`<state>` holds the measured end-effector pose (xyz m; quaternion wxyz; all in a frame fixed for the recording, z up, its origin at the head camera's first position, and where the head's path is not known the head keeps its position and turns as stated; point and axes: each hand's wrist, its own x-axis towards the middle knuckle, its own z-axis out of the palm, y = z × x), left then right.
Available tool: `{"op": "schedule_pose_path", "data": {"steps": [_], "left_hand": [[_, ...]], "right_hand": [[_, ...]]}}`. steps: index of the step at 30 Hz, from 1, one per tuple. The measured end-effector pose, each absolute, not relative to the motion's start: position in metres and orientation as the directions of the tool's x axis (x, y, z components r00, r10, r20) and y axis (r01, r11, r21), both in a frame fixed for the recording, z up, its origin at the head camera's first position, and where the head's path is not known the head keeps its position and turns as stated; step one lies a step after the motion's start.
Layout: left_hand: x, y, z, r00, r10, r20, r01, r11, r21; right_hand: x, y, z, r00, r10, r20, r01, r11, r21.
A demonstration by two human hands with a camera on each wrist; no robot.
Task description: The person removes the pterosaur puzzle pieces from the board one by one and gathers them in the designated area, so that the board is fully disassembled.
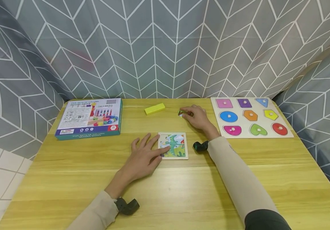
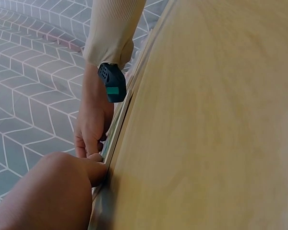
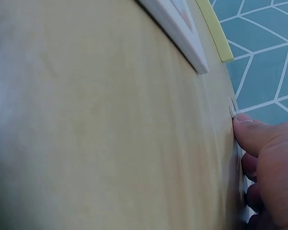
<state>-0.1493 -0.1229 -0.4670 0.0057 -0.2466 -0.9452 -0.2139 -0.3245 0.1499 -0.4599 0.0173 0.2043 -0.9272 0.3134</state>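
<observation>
A small dinosaur jigsaw puzzle (image 1: pixel 178 145) in a pale wooden tray lies flat at the middle of the table. Across its left edge rests my left hand (image 1: pixel 142 159), fingers spread, with one finger touching the picture. Further back and to the right, my right hand (image 1: pixel 198 118) pinches a small puzzle piece (image 1: pixel 180 113) between thumb and fingers, close to the tabletop. In the right wrist view the thumb presses on the edge of that piece (image 3: pixel 232 107); the other fingers are partly hidden behind it.
A yellow block (image 1: pixel 154 109) lies at the back, left of the right hand. On the right is a shape board (image 1: pixel 280 116) with knobbed coloured pieces; on the left, a beaded-toy box (image 1: pixel 80 113). A patterned curtain (image 1: pixel 165 57) hangs behind the table.
</observation>
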Motion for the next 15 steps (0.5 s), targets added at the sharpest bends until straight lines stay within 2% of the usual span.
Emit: {"op": "schedule_pose_path", "data": {"steps": [15], "left_hand": [[-0.1492,-0.1228,-0.469,-0.872,0.468,0.143,0.485,0.783,0.391]], "right_hand": [[-0.3205,0.1499,-0.4633,-0.925,-0.324,0.197,-0.37,0.659,-0.654]]}}
